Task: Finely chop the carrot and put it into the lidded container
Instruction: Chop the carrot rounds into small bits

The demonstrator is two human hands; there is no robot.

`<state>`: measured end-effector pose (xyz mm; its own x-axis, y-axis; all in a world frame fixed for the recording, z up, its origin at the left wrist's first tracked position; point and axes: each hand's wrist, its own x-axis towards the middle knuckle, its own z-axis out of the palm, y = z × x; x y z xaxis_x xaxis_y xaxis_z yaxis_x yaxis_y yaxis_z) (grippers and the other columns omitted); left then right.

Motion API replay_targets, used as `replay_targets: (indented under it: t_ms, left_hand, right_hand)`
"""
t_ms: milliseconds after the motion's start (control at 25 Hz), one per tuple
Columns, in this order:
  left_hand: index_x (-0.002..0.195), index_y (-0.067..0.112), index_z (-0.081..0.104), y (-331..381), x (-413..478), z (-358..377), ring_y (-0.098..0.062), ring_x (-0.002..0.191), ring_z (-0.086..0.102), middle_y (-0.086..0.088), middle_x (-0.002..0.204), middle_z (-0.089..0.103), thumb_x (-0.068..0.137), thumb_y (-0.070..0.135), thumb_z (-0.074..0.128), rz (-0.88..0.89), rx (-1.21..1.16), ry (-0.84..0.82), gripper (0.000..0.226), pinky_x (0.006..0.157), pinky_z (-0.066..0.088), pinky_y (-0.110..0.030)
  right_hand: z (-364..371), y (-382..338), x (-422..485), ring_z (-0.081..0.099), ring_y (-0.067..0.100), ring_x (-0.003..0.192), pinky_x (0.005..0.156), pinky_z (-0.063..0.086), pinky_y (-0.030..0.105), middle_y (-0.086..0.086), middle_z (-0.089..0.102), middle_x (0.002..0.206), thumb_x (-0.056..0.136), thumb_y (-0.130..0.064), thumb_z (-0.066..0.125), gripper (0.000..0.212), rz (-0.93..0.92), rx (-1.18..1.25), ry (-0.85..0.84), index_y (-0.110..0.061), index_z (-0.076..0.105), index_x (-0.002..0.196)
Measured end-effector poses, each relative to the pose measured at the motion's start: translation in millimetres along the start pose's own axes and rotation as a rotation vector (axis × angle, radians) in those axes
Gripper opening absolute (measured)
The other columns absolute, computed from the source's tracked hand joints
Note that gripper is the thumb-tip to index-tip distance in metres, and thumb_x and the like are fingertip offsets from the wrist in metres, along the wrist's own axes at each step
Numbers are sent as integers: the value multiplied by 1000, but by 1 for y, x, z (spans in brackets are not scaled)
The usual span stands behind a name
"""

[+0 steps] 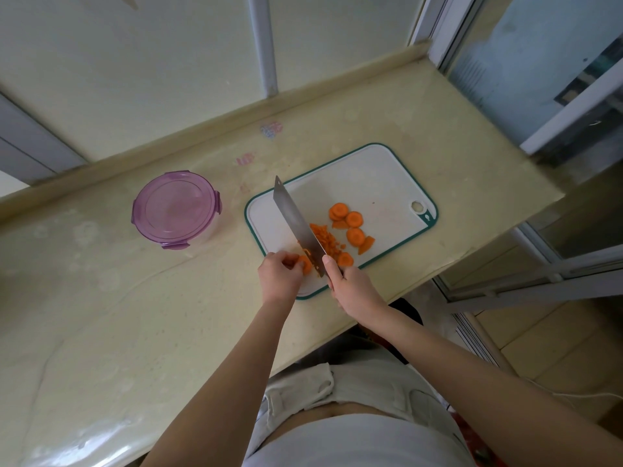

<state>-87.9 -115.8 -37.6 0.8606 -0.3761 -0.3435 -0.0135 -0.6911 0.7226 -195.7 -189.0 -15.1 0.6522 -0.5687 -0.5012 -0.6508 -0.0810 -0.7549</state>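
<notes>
Head view. A pale yellow, mottled stone tabletop (101, 298) runs diagonally through the frame. A raised lip (202, 129) of the same stone borders its far edge. Behind the lip stand frosted panes (168, 62) in grey frames. To the right is a glazed sliding door (573, 112), with beige floor tiles (539, 348) below it. Faint pink and blue marks (271, 129) lie on the stone near the lip.

A white cutting board (371, 176) with a teal rim lies near the tabletop's right end. The round container (177, 208), its purple lid clipped on, stands well apart to the board's left.

On the board are round carrot slices (354, 219), and beside them a heap of diced carrot (325, 241) that touches the cleaver (296, 224). The left hand (279, 274) pinches a carrot piece (306, 264) with curled fingers (288, 260), just left of the blade. The right hand (350, 288) has its fingers wrapped round the cleaver's handle, with one digit lying forward on the blade's back.
</notes>
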Motion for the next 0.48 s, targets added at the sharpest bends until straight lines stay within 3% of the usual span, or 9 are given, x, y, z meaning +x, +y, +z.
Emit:
replay_targets:
  t_ms: [480]
  left_hand:
    - [97, 7, 69, -4, 4, 1, -18, 89, 56, -8, 100, 62, 84, 13, 65, 8, 18, -13, 15, 75, 40, -20]
  right_hand:
    - [4, -4, -6, 43, 14, 48, 54, 37, 30, 0, 42, 51, 98, -51, 29, 59, -22, -100, 9, -12, 40, 56]
